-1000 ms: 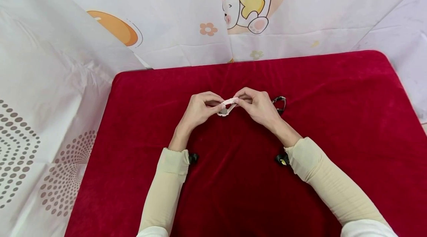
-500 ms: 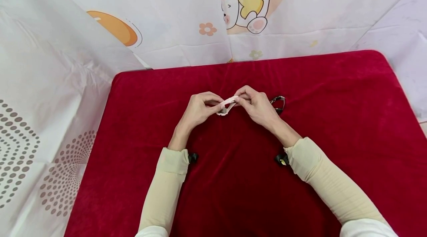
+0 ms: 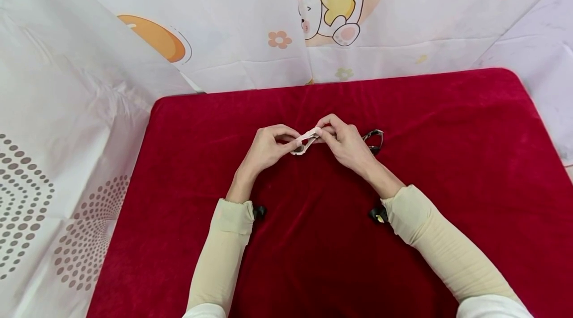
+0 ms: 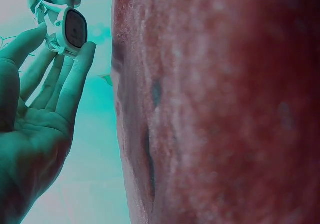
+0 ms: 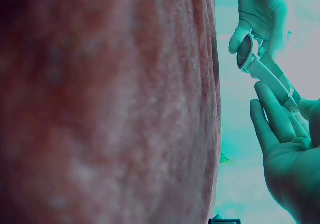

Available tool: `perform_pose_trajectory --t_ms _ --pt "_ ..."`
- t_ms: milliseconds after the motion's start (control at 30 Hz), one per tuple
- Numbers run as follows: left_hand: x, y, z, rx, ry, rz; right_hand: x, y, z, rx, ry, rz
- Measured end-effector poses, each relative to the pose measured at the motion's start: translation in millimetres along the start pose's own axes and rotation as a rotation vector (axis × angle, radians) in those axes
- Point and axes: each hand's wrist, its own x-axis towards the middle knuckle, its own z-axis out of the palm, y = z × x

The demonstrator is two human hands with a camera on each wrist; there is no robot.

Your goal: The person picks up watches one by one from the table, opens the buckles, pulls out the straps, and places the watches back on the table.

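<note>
A wristwatch (image 3: 307, 135) with a pale strap and dark face is held between both hands over the red cloth. My left hand (image 3: 265, 148) pinches it at the case end, thumb and fingers on either side. In the left wrist view the watch case (image 4: 75, 29) shows its rounded dark face at the left hand's (image 4: 42, 129) fingertips. My right hand (image 3: 346, 145) grips the other end of the strap between thumb and fingers. From the right wrist, the strap (image 5: 270, 79) runs from the case down to a buckle (image 5: 290, 104) at the right hand's (image 5: 295, 159) fingertips.
A dark looped band (image 3: 376, 146) with shiny parts lies on the red-covered table (image 3: 447, 159), just right of the right hand. White printed curtains (image 3: 233, 19) hang along the table's back and left. Small black wrist devices (image 3: 379, 214) sit at the sleeve cuffs.
My right hand has shifted slightly up and away, lifting its end of the watch strap a little. The left hand stays nearly in place, and the dark band lies where it was.
</note>
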Motion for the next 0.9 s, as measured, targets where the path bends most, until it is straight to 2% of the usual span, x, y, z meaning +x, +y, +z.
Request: perform_pose_trajectory --t_ms 300,467,667,900 --pt "-1.1 1.1 0.0 0.014 -0.003 -0.035 1.7 0.0 3.3 0.076 -0.021 0.037" --pt "-1.3 0.7 -0.1 0.022 -0.006 -0.03 1.5 -1.1 3.4 0.028 -0.011 0.051" --pt "-0.2 0.5 1.9 0.032 -0.009 -0.027 1.1 -1.1 4.2 0.023 -0.03 0.072" --pt "0.7 0.6 2.5 0.052 -0.001 -0.042 1.5 0.4 3.3 -0.02 -0.021 0.031"
